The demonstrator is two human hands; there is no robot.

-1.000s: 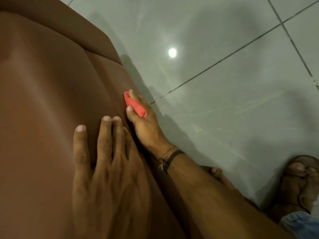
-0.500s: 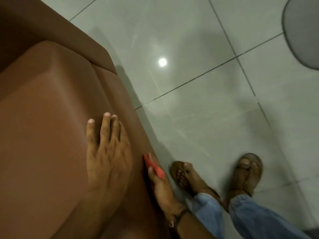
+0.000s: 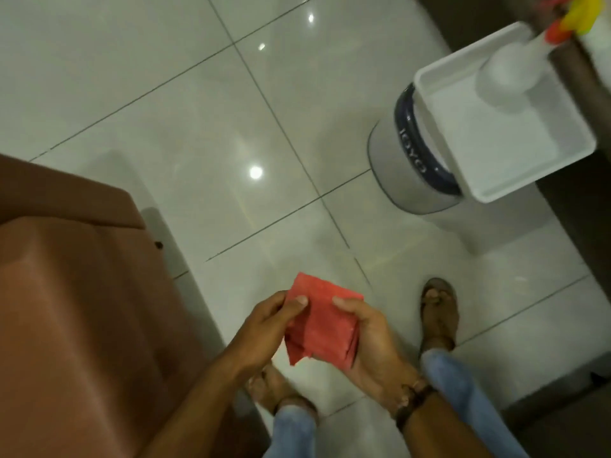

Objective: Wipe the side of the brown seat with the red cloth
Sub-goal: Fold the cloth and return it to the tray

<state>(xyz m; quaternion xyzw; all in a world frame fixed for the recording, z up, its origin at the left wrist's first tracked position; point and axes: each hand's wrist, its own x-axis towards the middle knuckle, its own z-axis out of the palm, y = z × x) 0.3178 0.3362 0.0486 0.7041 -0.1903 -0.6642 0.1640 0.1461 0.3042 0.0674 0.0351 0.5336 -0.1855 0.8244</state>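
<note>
The folded red fabric cloth (image 3: 322, 325) is pinched between the left hand (image 3: 264, 328) and right hand (image 3: 367, 342), clear of the brown leather seat (image 3: 82, 309); apparently refolding, before pressing it against the seat's side

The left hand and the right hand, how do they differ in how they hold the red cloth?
The left hand pinches the red cloth's upper left edge with thumb and fingers; the right hand cradles it from beneath, thumb on top. The right wrist wears a dark band; the left is bare. Both hold the cloth clear of the brown seat.
</note>
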